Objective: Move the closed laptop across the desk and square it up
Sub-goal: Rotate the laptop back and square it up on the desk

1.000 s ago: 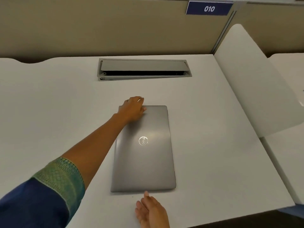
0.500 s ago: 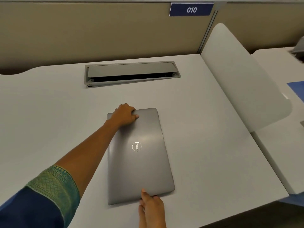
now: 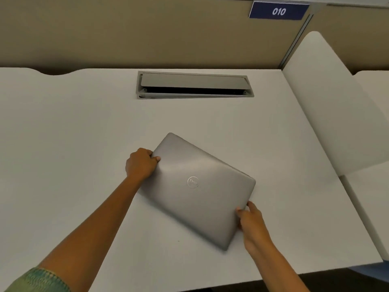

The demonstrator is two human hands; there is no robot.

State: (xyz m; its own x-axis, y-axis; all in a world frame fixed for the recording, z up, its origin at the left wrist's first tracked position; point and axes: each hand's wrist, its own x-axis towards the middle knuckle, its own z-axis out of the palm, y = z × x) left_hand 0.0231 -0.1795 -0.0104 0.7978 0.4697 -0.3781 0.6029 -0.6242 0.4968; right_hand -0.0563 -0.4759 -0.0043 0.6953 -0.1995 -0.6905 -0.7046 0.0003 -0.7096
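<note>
A closed silver laptop [image 3: 200, 192] with a round logo on its lid lies near the middle of the white desk [image 3: 73, 133], turned at a clear angle to the desk edges. My left hand [image 3: 141, 164] grips its upper-left short edge, thumb on the lid. My right hand [image 3: 252, 220] grips the opposite short edge at the lower right, fingers curled over the rim. Whether the laptop is lifted off the desk or resting flat, I cannot tell.
A grey cable hatch [image 3: 194, 85] with its flap ajar is set into the desk behind the laptop. A white divider panel [image 3: 336, 114] rises along the right side. A beige partition with a blue "010" sign [image 3: 279, 11] stands behind.
The laptop has turned from lengthwise to diagonal and shifted slightly right. My right hand moved from the near edge to grip the right short edge. My left hand stayed on its corner.
</note>
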